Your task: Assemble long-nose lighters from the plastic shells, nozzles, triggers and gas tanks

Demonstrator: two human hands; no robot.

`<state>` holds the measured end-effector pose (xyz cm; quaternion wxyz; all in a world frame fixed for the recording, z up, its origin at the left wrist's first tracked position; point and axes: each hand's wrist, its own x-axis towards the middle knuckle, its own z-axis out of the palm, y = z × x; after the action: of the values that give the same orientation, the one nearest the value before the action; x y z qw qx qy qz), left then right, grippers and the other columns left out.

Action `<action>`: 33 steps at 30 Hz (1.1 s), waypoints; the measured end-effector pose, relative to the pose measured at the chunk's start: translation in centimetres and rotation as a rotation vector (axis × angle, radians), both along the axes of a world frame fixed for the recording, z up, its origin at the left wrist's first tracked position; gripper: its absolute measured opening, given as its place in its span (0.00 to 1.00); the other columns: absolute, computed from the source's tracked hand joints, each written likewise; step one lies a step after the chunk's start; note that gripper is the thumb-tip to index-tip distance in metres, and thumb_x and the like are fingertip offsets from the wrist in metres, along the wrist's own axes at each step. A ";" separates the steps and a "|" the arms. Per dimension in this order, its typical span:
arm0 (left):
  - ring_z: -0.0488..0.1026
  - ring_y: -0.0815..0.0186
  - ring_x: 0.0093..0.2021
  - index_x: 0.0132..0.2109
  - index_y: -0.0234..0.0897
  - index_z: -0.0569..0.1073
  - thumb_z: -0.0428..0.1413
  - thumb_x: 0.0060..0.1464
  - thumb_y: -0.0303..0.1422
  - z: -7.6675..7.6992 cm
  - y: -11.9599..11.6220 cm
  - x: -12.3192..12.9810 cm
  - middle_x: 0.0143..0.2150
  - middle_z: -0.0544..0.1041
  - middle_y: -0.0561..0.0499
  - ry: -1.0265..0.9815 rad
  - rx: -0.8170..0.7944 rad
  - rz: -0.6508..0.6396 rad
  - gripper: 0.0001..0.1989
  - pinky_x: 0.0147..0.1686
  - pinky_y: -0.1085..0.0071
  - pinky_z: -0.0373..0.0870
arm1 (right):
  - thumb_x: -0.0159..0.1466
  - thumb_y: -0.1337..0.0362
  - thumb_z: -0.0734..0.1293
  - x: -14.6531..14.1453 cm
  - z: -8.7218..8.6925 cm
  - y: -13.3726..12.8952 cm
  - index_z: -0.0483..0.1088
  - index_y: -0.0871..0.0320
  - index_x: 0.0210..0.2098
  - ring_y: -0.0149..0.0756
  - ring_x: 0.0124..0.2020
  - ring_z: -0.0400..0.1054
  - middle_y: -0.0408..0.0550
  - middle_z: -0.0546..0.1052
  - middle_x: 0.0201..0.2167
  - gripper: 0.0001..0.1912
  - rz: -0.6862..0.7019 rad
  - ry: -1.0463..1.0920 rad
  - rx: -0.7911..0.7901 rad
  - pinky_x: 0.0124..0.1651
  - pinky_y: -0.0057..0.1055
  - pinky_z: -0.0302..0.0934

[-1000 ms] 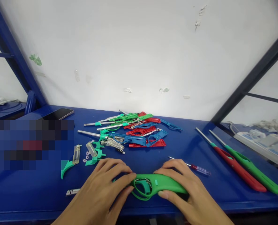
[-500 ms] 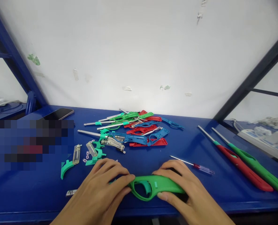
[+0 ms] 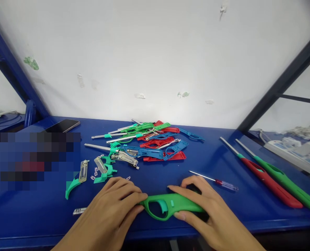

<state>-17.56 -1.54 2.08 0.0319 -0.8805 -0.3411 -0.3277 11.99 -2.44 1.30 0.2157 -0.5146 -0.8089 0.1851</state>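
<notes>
A green lighter [image 3: 181, 204] with a teal trigger lies level between both hands at the front of the table. My left hand [image 3: 115, 205] pinches its narrow front end; the fingers hide that end, though a bit of metal tube [image 3: 79, 211] shows past the hand on the left. Thumb and fingers of my right hand [image 3: 204, 205] grip the wide handle from below and above. Beyond my right hand lies a screwdriver [image 3: 225, 184] with a clear purple handle. Loose teal triggers [image 3: 72, 186] and clear fuel tanks [image 3: 83, 171] lie beyond my left hand.
A pile of blue, red and green lighter shells [image 3: 144, 152] with metal tubes sits at the back middle of the blue table [image 3: 196, 160]. At right lie a red lighter [image 3: 270, 183] and a green lighter [image 3: 288, 183]. A phone [image 3: 66, 125] rests back left, beside a blurred patch.
The whole view has shifted slightly. My right index finger has straightened a little along the green handle; both hands still hold the lighter in nearly the same place.
</notes>
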 end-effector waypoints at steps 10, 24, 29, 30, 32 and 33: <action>0.86 0.66 0.40 0.48 0.43 0.80 0.45 0.79 0.26 0.4 0.0 0.4 0.44 0.89 0.59 0.013 0.100 0.023 0.19 0.44 0.67 0.78 | 0.73 0.50 0.74 -0.2 -0.1 -0.3 0.81 0.34 0.61 0.44 0.55 0.81 0.46 0.81 0.54 0.18 0.004 0.011 0.093 0.59 0.35 0.77; 0.86 0.60 0.48 0.59 0.44 0.77 0.46 0.80 0.32 -0.8 -0.8 0.9 0.49 0.88 0.53 0.057 0.152 0.129 0.15 0.51 0.62 0.82 | 0.84 0.53 0.55 1.4 -1.3 0.4 0.78 0.52 0.40 0.35 0.29 0.78 0.42 0.82 0.30 0.25 -0.236 0.385 0.323 0.32 0.24 0.71; 0.86 0.60 0.46 0.54 0.45 0.79 0.46 0.78 0.28 -0.8 -0.4 1.2 0.47 0.87 0.54 0.048 0.120 0.075 0.17 0.51 0.60 0.81 | 0.77 0.44 0.68 -0.5 -0.3 0.0 0.77 0.51 0.34 0.32 0.23 0.75 0.39 0.81 0.26 0.21 -0.228 0.423 0.338 0.28 0.22 0.70; 0.86 0.60 0.46 0.54 0.45 0.79 0.46 0.78 0.28 -0.8 -0.4 1.3 0.47 0.87 0.54 0.037 0.117 0.067 0.17 0.51 0.60 0.81 | 0.77 0.44 0.67 -1.1 0.1 -0.1 0.76 0.51 0.32 0.32 0.23 0.74 0.39 0.79 0.25 0.23 -0.204 0.434 0.336 0.28 0.22 0.70; 0.85 0.60 0.45 0.55 0.45 0.79 0.47 0.77 0.27 -0.8 -0.4 1.4 0.47 0.87 0.54 0.025 0.100 0.051 0.16 0.51 0.59 0.81 | 0.81 0.45 0.62 -2.2 0.5 -0.2 0.78 0.50 0.32 0.32 0.28 0.77 0.41 0.81 0.29 0.26 -0.107 0.445 0.309 0.33 0.22 0.71; 0.85 0.60 0.44 0.55 0.44 0.79 0.47 0.77 0.27 -0.8 -0.4 1.4 0.46 0.87 0.54 0.022 0.093 0.045 0.16 0.50 0.59 0.81 | 0.82 0.46 0.60 -2.6 0.6 -0.3 0.80 0.49 0.34 0.32 0.32 0.79 0.42 0.84 0.33 0.27 -0.061 0.432 0.290 0.36 0.23 0.73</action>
<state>-16.12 -1.94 1.27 0.0840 -0.8738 -0.3446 -0.3328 9.39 -2.74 1.91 0.4604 -0.4510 -0.7464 0.1661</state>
